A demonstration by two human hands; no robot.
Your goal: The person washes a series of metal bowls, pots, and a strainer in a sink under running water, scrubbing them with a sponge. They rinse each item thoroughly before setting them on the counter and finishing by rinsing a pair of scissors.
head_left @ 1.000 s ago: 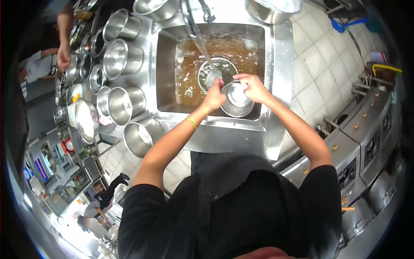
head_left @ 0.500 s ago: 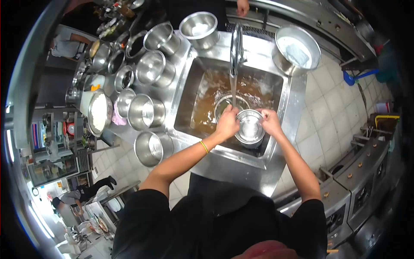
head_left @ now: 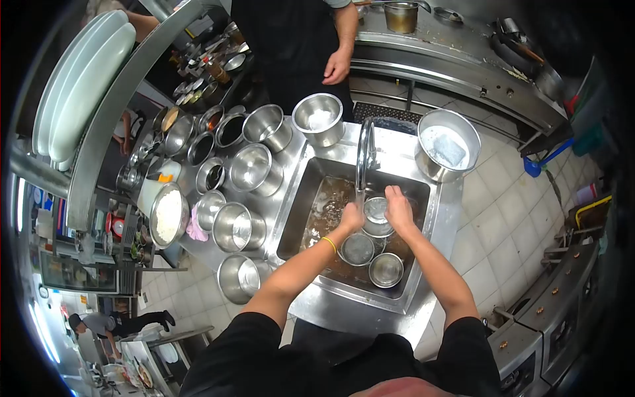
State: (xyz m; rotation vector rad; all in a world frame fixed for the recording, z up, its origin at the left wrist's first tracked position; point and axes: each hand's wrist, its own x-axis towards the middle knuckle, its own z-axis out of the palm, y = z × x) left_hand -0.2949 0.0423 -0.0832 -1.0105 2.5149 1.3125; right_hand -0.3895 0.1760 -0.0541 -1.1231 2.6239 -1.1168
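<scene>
Over the sink (head_left: 284,218), a small round metal pot (head_left: 378,217) is held between my two hands, close below the tap (head_left: 362,155). My left hand (head_left: 352,217) is closed at its left rim, with the fingertips partly hidden. My right hand (head_left: 397,206) grips the right side of the rim, fingers bent over it. Nearer to me in the brownish water (head_left: 324,221) are a round metal container (head_left: 358,249) and a smaller metal pot (head_left: 386,270) by the near right corner.
Several steel pots (head_left: 239,227) line the counter left of the sink. A large pot (head_left: 449,147) stands at the far right corner. Beyond the sink is a co-worker's hand (head_left: 338,66). White plates (head_left: 86,86) sit on a shelf at upper left.
My view has tilted up, showing more of the co-worker and the stove. Both hands have moved away from the sink's near right corner, toward the tap. A pot now sits in that corner.
</scene>
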